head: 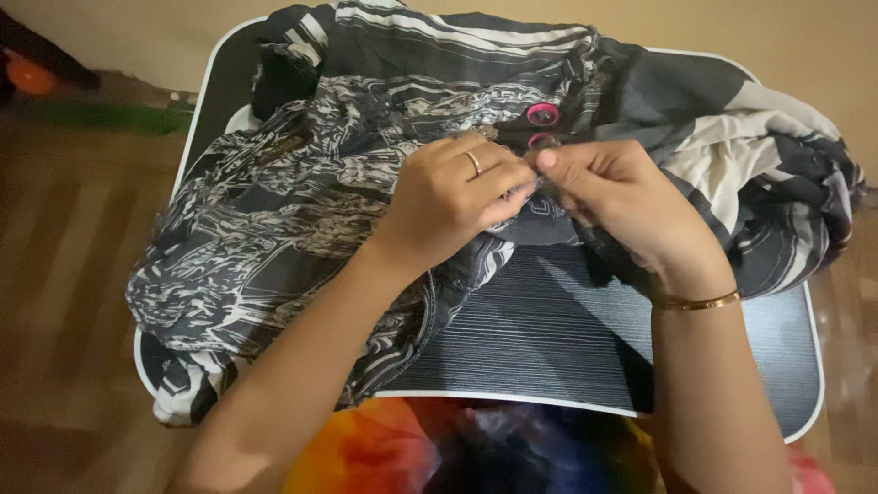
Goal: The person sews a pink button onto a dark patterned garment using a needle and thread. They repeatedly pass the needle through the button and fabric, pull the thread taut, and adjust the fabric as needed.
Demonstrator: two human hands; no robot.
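A crumpled black-and-white patterned garment [293,220] lies heaped over a small dark table [549,338]. Two pink buttons [541,115] show on the cloth near its far middle. My left hand [453,197], with a ring on one finger, pinches a fold of the fabric just below the buttons. My right hand [622,197], with a gold bangle at the wrist, pinches the same fold from the other side. The fingertips of both hands meet at the cloth. Whatever lies between the fingertips is hidden.
The table has a white rim [512,399] and a striped dark top. A bright orange, red and blue cloth [439,448] lies below its near edge. Wooden floor [64,274] spreads to the left; an orange object [29,75] sits at far left.
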